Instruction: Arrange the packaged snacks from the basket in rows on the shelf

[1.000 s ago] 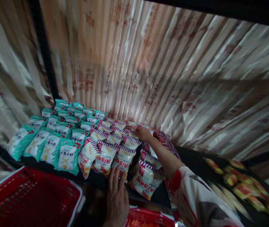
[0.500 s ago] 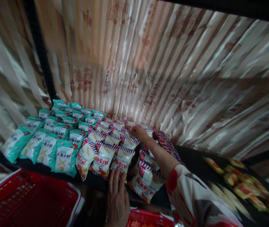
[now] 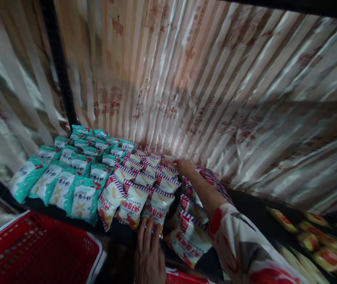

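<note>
At the far left, a red perforated plastic basket with a white rim (image 3: 47,232) is sitting below the shelf edge; above it, rows of shiny teal-and-white packets (image 3: 84,199) are standing close together on a black shelf (image 3: 245,203); just right of them, white foil packets with red-and-blue striped edges (image 3: 133,205) are filling the middle; the left hand (image 3: 150,250) is holding nothing, its extended fingers lying at the lower front of one striped packet; farther right and back, the right hand (image 3: 186,168) is reaching in among the rear striped packets, its fingertips at one's top edge, though whether they are gripping it one cannot tell; at the far right, small yellow-and-red packets (image 3: 331,256) are lying blurred in a loose pile.
</note>
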The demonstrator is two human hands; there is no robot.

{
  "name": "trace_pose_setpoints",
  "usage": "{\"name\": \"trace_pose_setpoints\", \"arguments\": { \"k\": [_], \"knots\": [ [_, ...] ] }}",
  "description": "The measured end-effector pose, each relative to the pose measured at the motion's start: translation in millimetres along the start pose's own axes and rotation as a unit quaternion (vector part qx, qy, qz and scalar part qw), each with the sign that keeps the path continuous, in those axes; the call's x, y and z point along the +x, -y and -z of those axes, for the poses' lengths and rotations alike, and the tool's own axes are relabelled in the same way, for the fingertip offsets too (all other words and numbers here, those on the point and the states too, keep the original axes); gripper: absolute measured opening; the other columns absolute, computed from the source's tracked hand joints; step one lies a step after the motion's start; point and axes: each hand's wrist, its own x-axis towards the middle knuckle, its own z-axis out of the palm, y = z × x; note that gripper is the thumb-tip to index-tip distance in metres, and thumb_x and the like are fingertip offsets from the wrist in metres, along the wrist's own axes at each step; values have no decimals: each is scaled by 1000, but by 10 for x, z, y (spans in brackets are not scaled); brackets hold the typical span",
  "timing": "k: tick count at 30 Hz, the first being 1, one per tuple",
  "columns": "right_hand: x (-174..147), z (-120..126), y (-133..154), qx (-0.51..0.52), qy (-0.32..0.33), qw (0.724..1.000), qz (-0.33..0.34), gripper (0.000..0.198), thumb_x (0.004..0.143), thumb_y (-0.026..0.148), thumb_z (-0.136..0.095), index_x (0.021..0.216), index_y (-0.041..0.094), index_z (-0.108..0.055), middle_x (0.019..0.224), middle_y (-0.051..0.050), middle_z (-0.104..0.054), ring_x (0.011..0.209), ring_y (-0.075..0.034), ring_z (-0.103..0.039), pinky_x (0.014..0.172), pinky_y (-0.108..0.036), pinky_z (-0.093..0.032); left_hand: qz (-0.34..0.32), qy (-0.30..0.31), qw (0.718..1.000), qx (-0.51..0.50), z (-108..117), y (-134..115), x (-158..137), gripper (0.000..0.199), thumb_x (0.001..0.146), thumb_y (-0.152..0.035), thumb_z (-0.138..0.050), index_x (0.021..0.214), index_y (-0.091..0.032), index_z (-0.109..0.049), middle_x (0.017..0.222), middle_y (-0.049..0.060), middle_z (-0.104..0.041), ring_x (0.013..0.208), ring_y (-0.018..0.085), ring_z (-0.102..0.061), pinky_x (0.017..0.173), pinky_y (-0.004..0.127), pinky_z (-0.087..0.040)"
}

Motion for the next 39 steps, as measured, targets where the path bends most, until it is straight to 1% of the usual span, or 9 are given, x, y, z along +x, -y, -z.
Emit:
{"name": "trace_pose_setpoints", "arguments": {
  "k": [4, 9, 12, 16, 19, 23, 27, 35, 39],
  "knots": [
    [90, 22, -36, -4, 28, 999, 31, 36, 88, 32, -46, 121, 29, -60, 118, -8, -65, 109, -23, -60, 89, -33, -45, 18, -3, 1000, -7, 8, -24, 18, 51, 83, -3, -34, 130, -18, -47, 142, 7, -41, 136, 26, -27, 99, 42, -44],
    [193, 58, -32, 7, 66, 995, 78, 39, 87, 26, -48, 124, 31, -57, 114, -5, -67, 105, -20, -62, 85, -27, -46, 16, -14, 1000, -9, -15, -24, 37, 51, 80, -2, -35, 126, -18, -50, 140, 7, -43, 135, 25, -30, 98, 40, -45],
    [217, 49, -17, 31, 91, 990, 99, 41, 88, 26, -48, 128, 32, -53, 106, -3, -71, 90, -18, -67, 76, -24, -48, 18, -16, 1000, -6, -35, -17, 31, 52, 79, -2, -35, 126, -19, -51, 140, 6, -44, 135, 25, -30, 97, 40, -46],
    [215, 1, -37, 74, 120, 984, 108, 42, 91, 35, -43, 133, 29, -48, 100, -3, -72, 69, -14, -68, 63, -21, -49, 25, -13, 1000, -6, -51, -36, 24, 53, 79, -1, -35, 127, -20, -50, 140, 6, -43, 135, 25, -30, 98, 41, -46],
    [214, -18, -54, 87, 117, 983, 112, 40, 91, 37, -44, 128, 26, -54, 100, -4, -72, 75, -16, -67, 65, -22, -49, 27, -10, 1000, -10, -59, -55, 24, 53, 80, -2, -35, 127, -20, -50, 141, 7, -43, 135, 25, -30, 99, 42, -45],
    [229, 9, -24, 52, 97, 988, 112, 34, 89, 39, -46, 107, 20, -68, 95, -9, -72, 86, -21, -66, 74, -26, -48, 27, -4, 1000, -8, -62, -56, 21, 53, 80, -1, -35, 127, -19, -50, 141, 6, -42, 135, 25, -29, 99, 41, -45],
    [238, 57, 45, 8, 88, 990, 109, 33, 89, 37, -47, 97, 16, -71, 97, -12, -72, 89, -22, -66, 75, -27, -48, 27, -4, 1000, -4, -62, -48, 15, 54, 79, 0, -35, 126, -20, -51, 141, 6, -42, 135, 25, -29, 99, 40, -45],
    [228, 82, 108, -29, 78, 993, 89, 27, 87, 33, -50, 93, 20, -72, 95, -9, -72, 89, -20, -66, 74, -25, -47, 27, -3, 1000, -7, -84, -45, 5, 56, 77, 0, -35, 128, -20, -51, 141, 7, -42, 136, 26, -28, 99, 41, -45],
    [258, 148, 137, -36, 26, 998, 37, 36, 88, 38, -43, 112, 21, -65, 113, -13, -66, 102, -25, -62, 81, -33, -47, 34, 5, 999, -1, -95, -40, -4, 57, 76, 1, -34, 126, -20, -52, 140, 7, -43, 135, 26, -28, 98, 42, -46]
  ]
}}
